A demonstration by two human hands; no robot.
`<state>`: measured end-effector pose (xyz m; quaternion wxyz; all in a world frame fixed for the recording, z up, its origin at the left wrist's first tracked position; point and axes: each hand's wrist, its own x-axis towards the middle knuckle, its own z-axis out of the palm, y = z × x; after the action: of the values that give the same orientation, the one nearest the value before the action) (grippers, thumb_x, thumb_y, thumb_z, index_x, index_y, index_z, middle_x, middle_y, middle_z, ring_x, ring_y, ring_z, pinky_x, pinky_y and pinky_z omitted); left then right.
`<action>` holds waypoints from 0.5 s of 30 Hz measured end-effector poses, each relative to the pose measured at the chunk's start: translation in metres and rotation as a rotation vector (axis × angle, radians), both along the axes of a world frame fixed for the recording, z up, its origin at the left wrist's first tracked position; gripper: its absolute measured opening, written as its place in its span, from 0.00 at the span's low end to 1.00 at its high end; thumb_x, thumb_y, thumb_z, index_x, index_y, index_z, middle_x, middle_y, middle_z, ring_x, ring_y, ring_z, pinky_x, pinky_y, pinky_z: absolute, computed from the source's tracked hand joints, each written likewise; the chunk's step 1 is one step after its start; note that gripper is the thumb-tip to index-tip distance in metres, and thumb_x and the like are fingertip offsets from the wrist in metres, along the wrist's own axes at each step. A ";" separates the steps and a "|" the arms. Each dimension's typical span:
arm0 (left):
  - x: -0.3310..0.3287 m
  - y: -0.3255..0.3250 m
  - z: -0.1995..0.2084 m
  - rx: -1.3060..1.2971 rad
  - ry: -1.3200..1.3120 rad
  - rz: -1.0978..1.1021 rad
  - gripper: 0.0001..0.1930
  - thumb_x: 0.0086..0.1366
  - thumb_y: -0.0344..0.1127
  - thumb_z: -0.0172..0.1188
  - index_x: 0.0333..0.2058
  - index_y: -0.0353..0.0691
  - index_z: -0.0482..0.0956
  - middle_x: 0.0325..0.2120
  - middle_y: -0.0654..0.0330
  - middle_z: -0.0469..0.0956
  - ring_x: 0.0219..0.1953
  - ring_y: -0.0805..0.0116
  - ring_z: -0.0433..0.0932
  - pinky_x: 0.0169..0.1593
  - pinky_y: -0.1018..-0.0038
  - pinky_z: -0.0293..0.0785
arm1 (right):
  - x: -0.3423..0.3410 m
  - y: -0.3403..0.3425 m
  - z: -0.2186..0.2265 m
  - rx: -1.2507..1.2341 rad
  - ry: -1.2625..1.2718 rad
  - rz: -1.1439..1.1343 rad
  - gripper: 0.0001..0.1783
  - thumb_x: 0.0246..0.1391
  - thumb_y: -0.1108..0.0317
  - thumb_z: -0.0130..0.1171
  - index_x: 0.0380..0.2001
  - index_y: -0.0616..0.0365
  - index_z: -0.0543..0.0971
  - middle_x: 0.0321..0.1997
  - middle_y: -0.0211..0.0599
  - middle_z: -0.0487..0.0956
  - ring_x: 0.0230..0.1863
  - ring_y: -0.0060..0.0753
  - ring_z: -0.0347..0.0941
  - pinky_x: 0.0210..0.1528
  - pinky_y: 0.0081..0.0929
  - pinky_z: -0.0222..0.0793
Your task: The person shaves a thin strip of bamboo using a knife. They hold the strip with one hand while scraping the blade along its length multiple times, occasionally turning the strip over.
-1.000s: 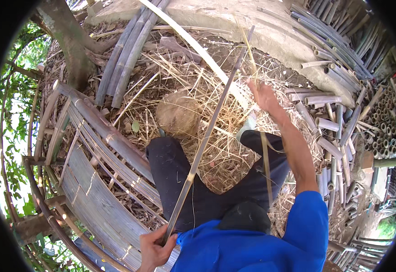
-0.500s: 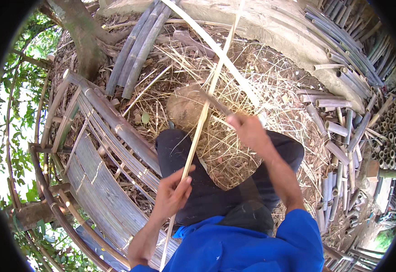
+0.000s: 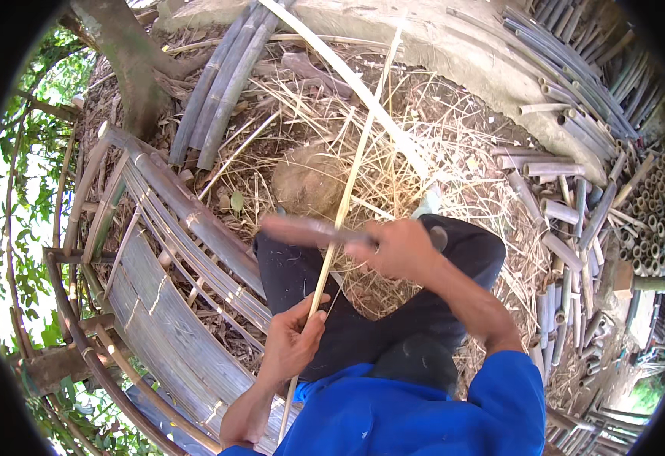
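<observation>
A long pale bamboo strip [image 3: 355, 169] slants up and away from my lap. My left hand [image 3: 294, 334] is closed round its lower part, and the tail runs down past my left forearm. In my right hand [image 3: 404, 249] is the handle of a knife [image 3: 302, 230], its broad blade blurred by motion. The blade points left and lies across the strip, above my left hand; whether it touches is hard to tell. A second pale strip [image 3: 347, 76] crosses the first one farther out. Behind the blade a rounded brown block [image 3: 306, 182] sits on the ground.
Shavings [image 3: 461, 167] litter the ground ahead. To the left stands a bamboo bench [image 3: 165, 296] beside a tree trunk [image 3: 138, 68]. Grey bamboo poles [image 3: 226, 83] lie at the far left. Cut bamboo pieces [image 3: 553, 167] and stacked tubes [image 3: 652, 220] fill the right side.
The knife has come down the strip toward me, and its blade has swung to point left. My right hand is lower and slightly left. My left hand keeps its grip, nearly still.
</observation>
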<state>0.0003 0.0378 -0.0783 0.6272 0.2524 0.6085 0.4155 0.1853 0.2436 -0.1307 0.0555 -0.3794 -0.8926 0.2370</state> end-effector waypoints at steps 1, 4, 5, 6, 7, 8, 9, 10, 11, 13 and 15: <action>-0.001 -0.010 0.001 -0.009 -0.001 -0.006 0.17 0.74 0.33 0.54 0.58 0.33 0.74 0.16 0.74 0.64 0.14 0.85 0.60 0.17 0.81 0.51 | 0.002 0.006 -0.002 0.046 0.098 -0.064 0.32 0.63 0.37 0.52 0.35 0.60 0.84 0.19 0.51 0.78 0.22 0.51 0.78 0.29 0.45 0.73; 0.001 -0.018 0.011 -0.024 0.060 -0.055 0.16 0.74 0.32 0.54 0.56 0.32 0.75 0.16 0.75 0.65 0.15 0.87 0.59 0.19 0.83 0.51 | 0.022 0.052 -0.006 -0.006 0.027 -0.228 0.36 0.63 0.33 0.50 0.38 0.58 0.86 0.17 0.47 0.78 0.20 0.47 0.77 0.28 0.44 0.74; 0.000 -0.021 0.013 -0.022 0.058 -0.055 0.16 0.74 0.32 0.54 0.56 0.32 0.75 0.16 0.75 0.65 0.15 0.87 0.59 0.19 0.83 0.51 | 0.023 0.057 -0.002 0.065 -0.022 -0.173 0.38 0.62 0.31 0.49 0.38 0.59 0.86 0.17 0.45 0.78 0.20 0.47 0.77 0.28 0.44 0.75; -0.002 -0.026 0.013 -0.008 0.070 -0.029 0.16 0.74 0.32 0.55 0.56 0.32 0.75 0.16 0.76 0.64 0.15 0.87 0.60 0.19 0.83 0.51 | 0.021 0.069 0.008 0.081 -0.020 -0.167 0.38 0.62 0.31 0.49 0.38 0.59 0.86 0.17 0.45 0.78 0.20 0.47 0.77 0.28 0.44 0.75; -0.003 -0.035 0.015 -0.020 0.077 -0.017 0.16 0.73 0.32 0.55 0.56 0.32 0.75 0.16 0.76 0.64 0.15 0.87 0.60 0.19 0.83 0.51 | 0.021 0.075 0.013 -0.060 -0.061 -0.264 0.40 0.62 0.29 0.46 0.40 0.58 0.86 0.20 0.45 0.80 0.23 0.46 0.78 0.31 0.45 0.76; -0.004 -0.044 0.021 -0.061 0.117 -0.018 0.15 0.73 0.32 0.56 0.54 0.31 0.77 0.15 0.76 0.64 0.15 0.87 0.60 0.19 0.82 0.52 | 0.022 0.083 0.014 -0.202 -0.102 -0.358 0.42 0.62 0.26 0.43 0.41 0.57 0.86 0.22 0.45 0.81 0.26 0.45 0.79 0.34 0.46 0.77; -0.004 -0.050 0.029 -0.052 0.124 -0.012 0.15 0.73 0.32 0.56 0.54 0.31 0.77 0.15 0.76 0.64 0.15 0.87 0.60 0.19 0.82 0.52 | 0.027 0.103 0.015 -0.198 -0.143 -0.429 0.46 0.62 0.24 0.39 0.42 0.57 0.85 0.25 0.46 0.81 0.29 0.46 0.80 0.39 0.47 0.77; -0.003 -0.060 0.037 -0.071 0.179 -0.056 0.15 0.73 0.32 0.56 0.53 0.30 0.77 0.15 0.76 0.65 0.15 0.86 0.60 0.19 0.82 0.52 | 0.041 0.126 0.011 -0.201 -0.190 -0.504 0.49 0.61 0.22 0.35 0.43 0.58 0.85 0.27 0.48 0.82 0.33 0.47 0.81 0.43 0.48 0.76; -0.003 -0.072 0.044 -0.093 0.231 -0.106 0.15 0.72 0.32 0.57 0.52 0.30 0.78 0.16 0.76 0.66 0.15 0.86 0.60 0.19 0.82 0.53 | 0.056 0.150 0.009 -0.190 -0.218 -0.569 0.53 0.60 0.20 0.30 0.40 0.61 0.85 0.30 0.55 0.83 0.37 0.52 0.81 0.50 0.50 0.74; -0.006 -0.104 0.049 -0.105 0.210 -0.156 0.14 0.72 0.33 0.58 0.51 0.30 0.79 0.16 0.73 0.67 0.15 0.85 0.61 0.19 0.81 0.54 | 0.107 0.210 -0.007 -0.040 -0.087 -0.635 0.55 0.60 0.20 0.31 0.29 0.67 0.84 0.32 0.67 0.81 0.39 0.65 0.79 0.52 0.54 0.70; -0.014 -0.122 0.045 -0.130 0.188 -0.180 0.14 0.71 0.33 0.59 0.50 0.29 0.80 0.16 0.71 0.69 0.15 0.84 0.62 0.19 0.81 0.55 | 0.128 0.224 -0.001 -0.005 -0.034 -0.728 0.56 0.60 0.21 0.33 0.30 0.71 0.84 0.33 0.69 0.81 0.42 0.67 0.80 0.53 0.53 0.70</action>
<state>-0.0137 -0.0840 -0.0332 0.6171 0.3029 0.6651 0.2916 0.3137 0.4672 -0.1317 0.1204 -0.6764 -0.6992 0.1977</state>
